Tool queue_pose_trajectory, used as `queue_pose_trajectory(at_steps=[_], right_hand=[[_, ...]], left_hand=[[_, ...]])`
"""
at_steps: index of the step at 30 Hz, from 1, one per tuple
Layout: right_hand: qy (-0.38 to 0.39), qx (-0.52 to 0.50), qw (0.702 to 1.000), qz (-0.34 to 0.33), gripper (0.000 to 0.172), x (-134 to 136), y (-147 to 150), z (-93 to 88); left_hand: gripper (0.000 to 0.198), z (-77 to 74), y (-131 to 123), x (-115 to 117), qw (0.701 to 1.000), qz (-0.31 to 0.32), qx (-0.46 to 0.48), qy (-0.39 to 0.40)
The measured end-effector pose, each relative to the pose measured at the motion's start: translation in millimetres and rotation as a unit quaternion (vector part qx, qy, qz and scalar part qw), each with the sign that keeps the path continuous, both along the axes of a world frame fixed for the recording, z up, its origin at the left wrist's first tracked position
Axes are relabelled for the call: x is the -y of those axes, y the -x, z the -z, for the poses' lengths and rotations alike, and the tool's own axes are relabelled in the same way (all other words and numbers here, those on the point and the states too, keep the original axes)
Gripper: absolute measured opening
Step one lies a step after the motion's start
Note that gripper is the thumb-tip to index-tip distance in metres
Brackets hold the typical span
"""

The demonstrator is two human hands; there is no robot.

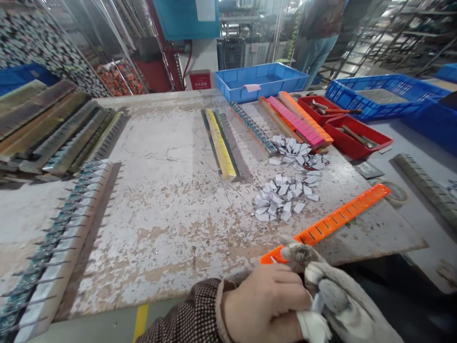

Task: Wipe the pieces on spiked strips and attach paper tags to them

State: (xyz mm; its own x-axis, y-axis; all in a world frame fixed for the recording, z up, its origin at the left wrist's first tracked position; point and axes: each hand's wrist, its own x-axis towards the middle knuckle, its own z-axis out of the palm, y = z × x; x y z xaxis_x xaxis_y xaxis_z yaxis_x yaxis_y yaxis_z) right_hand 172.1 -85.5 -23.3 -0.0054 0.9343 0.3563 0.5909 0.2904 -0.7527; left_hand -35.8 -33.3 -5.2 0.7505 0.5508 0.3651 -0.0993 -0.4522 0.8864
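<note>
My left hand (pixel 267 300), bare below a brown checked sleeve, is closed with its fingers curled towards the right hand. White wrapping or cloth shows at its fingertips, and what they pinch is hidden. My right hand (pixel 342 300) wears a whitish work glove. Its fingers are bent, and one gloved fingertip touches the near end of an orange slotted strip (pixel 332 224). A small pale piece (pixel 317 303) shows between the two hands; which one grips it I cannot tell. The strip lies slantwise along the table's front right edge. Just beyond it are piles of small white chips (pixel 282 197).
A rack of spikes (pixel 67 238) stands along the table's left side, by stacked bars (pixel 46 128). Mid-table lies a yellow strip (pixel 221 145). Pink strips (pixel 294 119), red bins (pixel 357 138) and a blue crate (pixel 262 81) are at the back. A person (pixel 317 38) stands behind.
</note>
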Motion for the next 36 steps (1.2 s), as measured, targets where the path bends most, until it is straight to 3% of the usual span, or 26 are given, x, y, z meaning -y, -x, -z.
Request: queue_pose_trajectory(at_steps=[2, 5, 7, 9, 13, 15, 18, 21, 24, 31, 36], right_hand=[[0.006, 0.014, 1.0, 0.025, 0.014, 5.9, -0.1, 4.6], [-0.033, 0.043, 0.998, 0.033, 0.013, 1.0, 10.0, 7.3], [-0.095, 0.074, 0.992, 0.033, 0.012, -6.6, 20.0, 7.3], [-0.126, 0.096, 0.987, 0.02, 0.015, -12.9, 27.6, 6.8], [-0.068, 0.09, 0.993, -0.036, 0.023, -16.7, 25.9, 6.6], [-0.05, 0.081, 0.995, -0.035, 0.021, -17.8, 18.6, 8.1], [-0.091, 0.114, 0.989, 0.002, 0.013, -21.8, 7.4, 15.6], [-0.152, 0.229, 0.961, 0.014, 0.007, -24.9, 4.7, 27.1], [-0.166, 0.31, 0.936, 0.011, 0.005, -25.2, 11.8, 33.6], [-0.11, 0.399, 0.91, -0.015, 0.013, -31.4, 27.2, 27.5], [-0.106, 0.372, 0.92, -0.056, 0.014, -42.5, 23.6, 30.8]], left_hand=[[0.036, 2.6, -2.1, 2.1, 0.999, -0.039, -0.014, -0.002], [0.04, 13.3, -4.1, 1.1, 0.971, -0.226, -0.08, 0.017], [0.04, 18.9, -3.9, 0.1, 0.952, -0.283, -0.112, 0.021], [0.036, 20.6, -2.4, -0.5, 0.961, -0.257, -0.104, 0.012], [0.037, 19.0, 2.8, -7.0, 0.99, -0.135, -0.052, -0.007], [0.034, 20.4, 5.1, -18.0, 0.993, -0.091, -0.072, -0.028], [0.013, 26.9, 5.9, -46.5, 0.966, -0.127, -0.206, -0.096], [0.02, 35.3, 1.8, -78.5, 0.897, -0.183, -0.354, -0.192], [0.016, 41.8, -5.6, -98.2, 0.855, -0.163, -0.418, -0.261], [0.017, 43.6, -12.2, -103.6, 0.847, -0.156, -0.431, -0.271], [0.014, 41.7, -9.6, -104.1, 0.855, -0.14, -0.414, -0.278]])
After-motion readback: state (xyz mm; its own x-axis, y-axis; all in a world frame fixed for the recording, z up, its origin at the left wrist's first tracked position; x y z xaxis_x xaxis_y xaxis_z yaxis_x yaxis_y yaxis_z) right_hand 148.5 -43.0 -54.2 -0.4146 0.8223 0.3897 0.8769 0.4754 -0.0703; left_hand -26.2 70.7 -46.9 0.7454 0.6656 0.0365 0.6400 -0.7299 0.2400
